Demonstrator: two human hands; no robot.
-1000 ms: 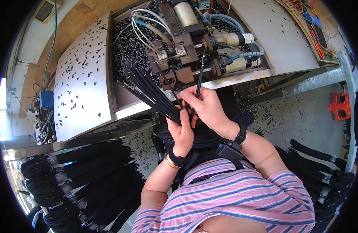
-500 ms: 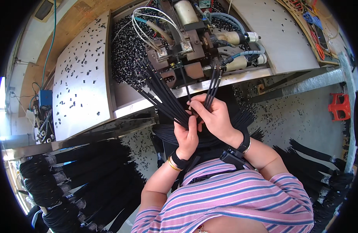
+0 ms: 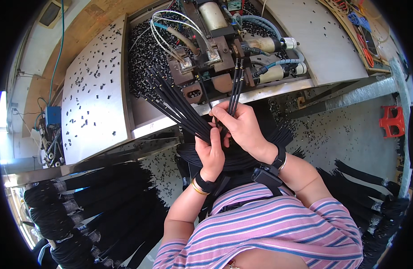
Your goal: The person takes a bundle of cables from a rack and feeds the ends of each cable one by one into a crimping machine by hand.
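Right hand (image 3: pixel 243 127) is pinched shut on a few thin black cables (image 3: pixel 235 85), tips pushed up into the machine head (image 3: pixel 215 58); left hand (image 3: pixel 211 150) is clamped round a fanned bundle of black cables (image 3: pixel 175 105) that slants up-left over the counter edge. Looks mid-batch: a few cables are at the machine, most of the bundle in the left hand is not yet fed. Piles of bound black cable bunches (image 3: pixel 81 206) lie lower left and more lower right (image 3: pixel 372 201); can't tell which are finished. Metal counter (image 3: pixel 94 103) w/ grey plates is littered with small black bits, also heaped around the machine. Hoses + wires run over the machine, a blue box (image 3: pixel 51 116) sits far left, a red part (image 3: pixel 392 121) at right; bright workshop
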